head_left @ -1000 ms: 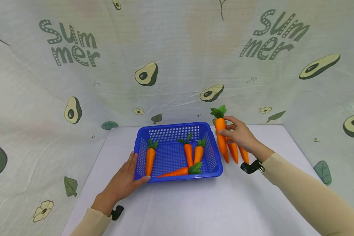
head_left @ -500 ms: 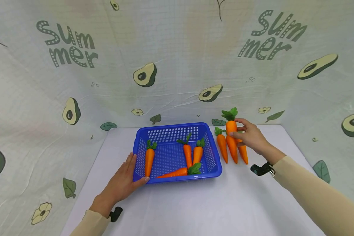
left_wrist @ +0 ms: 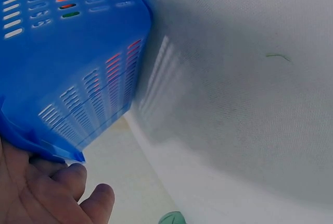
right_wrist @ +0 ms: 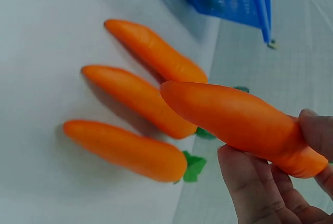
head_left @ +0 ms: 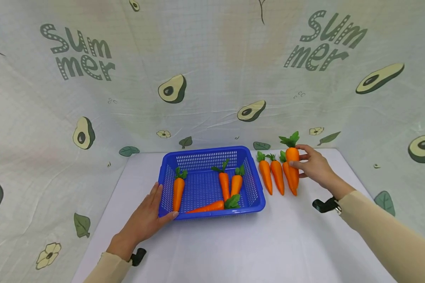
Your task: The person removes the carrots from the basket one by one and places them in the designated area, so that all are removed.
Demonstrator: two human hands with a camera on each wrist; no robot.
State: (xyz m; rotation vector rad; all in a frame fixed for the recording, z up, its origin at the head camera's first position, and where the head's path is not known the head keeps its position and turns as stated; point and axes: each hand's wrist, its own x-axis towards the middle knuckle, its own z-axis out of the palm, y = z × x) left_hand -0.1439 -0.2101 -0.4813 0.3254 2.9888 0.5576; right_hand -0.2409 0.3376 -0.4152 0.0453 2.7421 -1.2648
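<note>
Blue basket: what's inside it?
The basket holds a left carrot, two right carrots and a near carrot. The near one's leaves cover the rightmost carrot's lower end; the floor beneath them can't be seen.

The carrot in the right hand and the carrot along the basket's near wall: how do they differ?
The held carrot is outside the blue basket, in the right hand; the near-wall carrot lies inside. In the head view, the held carrot's leaves point up, the near-wall carrot's right. Both are orange with green leaves.
</note>
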